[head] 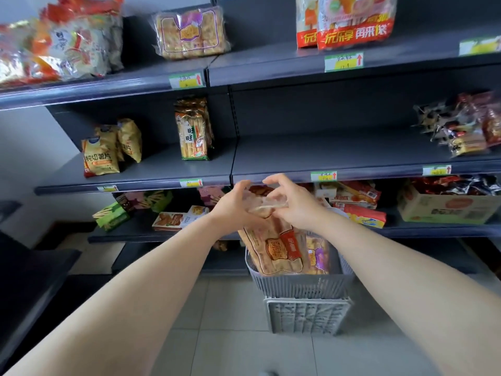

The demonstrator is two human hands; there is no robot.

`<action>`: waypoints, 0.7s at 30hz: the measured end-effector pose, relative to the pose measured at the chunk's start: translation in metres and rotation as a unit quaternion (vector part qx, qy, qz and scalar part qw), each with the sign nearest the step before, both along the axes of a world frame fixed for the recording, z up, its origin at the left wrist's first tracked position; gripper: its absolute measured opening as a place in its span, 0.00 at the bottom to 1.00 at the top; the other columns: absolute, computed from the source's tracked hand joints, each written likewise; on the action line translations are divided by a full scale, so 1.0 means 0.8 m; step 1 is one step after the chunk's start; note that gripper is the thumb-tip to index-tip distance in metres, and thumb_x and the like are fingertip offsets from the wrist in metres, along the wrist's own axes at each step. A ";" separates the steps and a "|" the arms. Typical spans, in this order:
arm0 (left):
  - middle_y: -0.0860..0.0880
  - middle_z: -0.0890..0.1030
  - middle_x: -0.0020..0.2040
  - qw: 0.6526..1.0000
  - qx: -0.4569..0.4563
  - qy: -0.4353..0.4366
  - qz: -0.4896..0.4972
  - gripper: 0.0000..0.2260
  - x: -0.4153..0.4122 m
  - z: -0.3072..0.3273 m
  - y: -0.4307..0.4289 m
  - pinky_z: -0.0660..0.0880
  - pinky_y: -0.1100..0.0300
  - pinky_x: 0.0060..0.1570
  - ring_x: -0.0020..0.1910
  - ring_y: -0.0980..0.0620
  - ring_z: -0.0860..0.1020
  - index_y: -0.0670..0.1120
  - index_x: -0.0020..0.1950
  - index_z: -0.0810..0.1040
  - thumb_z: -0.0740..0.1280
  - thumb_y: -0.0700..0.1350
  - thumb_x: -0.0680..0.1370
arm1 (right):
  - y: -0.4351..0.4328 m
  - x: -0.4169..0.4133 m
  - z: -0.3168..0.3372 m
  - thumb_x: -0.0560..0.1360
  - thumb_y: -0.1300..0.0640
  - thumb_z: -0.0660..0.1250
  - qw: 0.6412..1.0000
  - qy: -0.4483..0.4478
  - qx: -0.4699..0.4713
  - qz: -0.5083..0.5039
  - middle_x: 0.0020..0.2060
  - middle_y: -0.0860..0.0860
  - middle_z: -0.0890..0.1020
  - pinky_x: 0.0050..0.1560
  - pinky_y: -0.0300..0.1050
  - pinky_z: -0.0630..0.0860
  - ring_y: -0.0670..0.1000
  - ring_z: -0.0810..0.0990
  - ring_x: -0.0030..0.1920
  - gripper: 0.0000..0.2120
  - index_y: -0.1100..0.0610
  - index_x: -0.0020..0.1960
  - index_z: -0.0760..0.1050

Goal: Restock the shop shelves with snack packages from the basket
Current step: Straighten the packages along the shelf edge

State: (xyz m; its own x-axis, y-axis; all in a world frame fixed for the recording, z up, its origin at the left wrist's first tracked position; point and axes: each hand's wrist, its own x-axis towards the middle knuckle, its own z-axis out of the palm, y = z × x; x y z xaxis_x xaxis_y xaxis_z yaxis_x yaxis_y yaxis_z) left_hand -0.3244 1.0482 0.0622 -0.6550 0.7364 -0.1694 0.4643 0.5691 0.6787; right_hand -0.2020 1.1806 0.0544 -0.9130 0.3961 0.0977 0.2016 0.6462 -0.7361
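A grey slatted basket [301,286] stands on an upturned grey crate in front of the shelves. Out of it rises a clear cracker package with an orange-red label [273,248], its lower end still inside the basket. My left hand [235,204] and my right hand [291,203] both grip the package's top seal, just below the edge of the middle shelf [325,153]. A second cracker package with a purple label [317,256] stands in the basket behind it.
The upper shelf carries a matching purple-label cracker package [191,32] and big red bags [352,20]. Yellow chip bags [108,150] and a rice-cracker pack [193,131] stand on the middle shelf at left. A cardboard box [447,207] sits low right. A dark counter [32,270] is at left.
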 end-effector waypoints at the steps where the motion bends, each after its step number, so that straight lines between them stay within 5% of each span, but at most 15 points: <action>1: 0.51 0.74 0.67 1.000 -0.007 0.011 0.001 0.44 0.004 0.005 -0.002 0.74 0.55 0.59 0.62 0.50 0.74 0.52 0.75 0.65 0.82 0.50 0.63 | -0.006 0.001 0.003 0.74 0.62 0.69 1.000 -0.003 0.007 0.009 0.57 0.46 0.80 0.53 0.46 0.75 0.48 0.78 0.52 0.29 0.46 0.70 0.63; 5: 0.52 0.79 0.54 0.998 0.026 0.052 0.038 0.25 0.012 0.011 -0.016 0.73 0.59 0.44 0.51 0.53 0.76 0.51 0.58 0.79 0.81 0.50 0.64 | -0.017 0.013 0.001 0.73 0.61 0.73 0.996 0.060 -0.050 -0.042 0.60 0.47 0.79 0.53 0.35 0.71 0.48 0.78 0.57 0.37 0.48 0.75 0.59; 7: 0.52 0.79 0.51 0.995 0.055 0.037 0.069 0.21 0.012 0.010 -0.023 0.75 0.60 0.41 0.48 0.54 0.77 0.50 0.55 0.79 0.80 0.48 0.66 | -0.018 0.017 -0.003 0.70 0.56 0.76 0.988 0.081 -0.083 -0.098 0.68 0.48 0.73 0.59 0.38 0.70 0.48 0.72 0.64 0.45 0.49 0.78 0.52; 11: 0.47 0.82 0.47 0.973 0.141 -0.085 0.162 0.17 -0.002 0.010 -0.045 0.81 0.52 0.44 0.45 0.49 0.82 0.49 0.50 0.78 0.80 0.45 0.67 | -0.013 0.030 -0.032 0.64 0.40 0.78 0.955 -0.093 -0.172 -0.222 0.79 0.55 0.49 0.74 0.60 0.59 0.59 0.54 0.78 0.64 0.50 0.78 0.33; 14: 0.42 0.84 0.46 0.933 0.222 -0.176 0.221 0.16 -0.011 0.013 -0.062 0.79 0.56 0.33 0.37 0.48 0.83 0.43 0.54 0.78 0.78 0.43 0.70 | -0.002 0.029 -0.097 0.46 0.23 0.74 0.896 -0.219 -0.269 -0.277 0.78 0.58 0.55 0.72 0.66 0.58 0.62 0.56 0.77 0.76 0.48 0.78 0.35; 16: 0.42 0.84 0.43 0.902 0.273 -0.227 0.246 0.15 -0.012 0.016 -0.067 0.78 0.57 0.30 0.33 0.49 0.83 0.41 0.56 0.77 0.76 0.43 0.73 | -0.007 0.028 -0.111 0.49 0.25 0.76 0.881 -0.189 -0.353 -0.253 0.72 0.57 0.69 0.67 0.62 0.66 0.59 0.67 0.71 0.64 0.52 0.76 0.56; 18: 0.43 0.84 0.42 0.877 0.313 -0.258 0.259 0.15 -0.013 0.022 -0.069 0.80 0.55 0.32 0.34 0.49 0.84 0.41 0.57 0.75 0.74 0.44 0.75 | -0.025 0.028 -0.081 0.68 0.42 0.77 0.881 -0.107 -0.402 -0.226 0.60 0.54 0.79 0.58 0.54 0.73 0.55 0.76 0.59 0.34 0.56 0.66 0.70; 21: 0.42 0.83 0.48 0.857 0.357 -0.261 0.264 0.15 -0.017 0.033 -0.069 0.82 0.46 0.43 0.42 0.44 0.84 0.44 0.61 0.73 0.71 0.46 0.78 | -0.024 0.019 -0.047 0.75 0.52 0.71 0.900 -0.007 -0.371 -0.228 0.57 0.50 0.79 0.58 0.51 0.72 0.53 0.76 0.57 0.19 0.54 0.62 0.69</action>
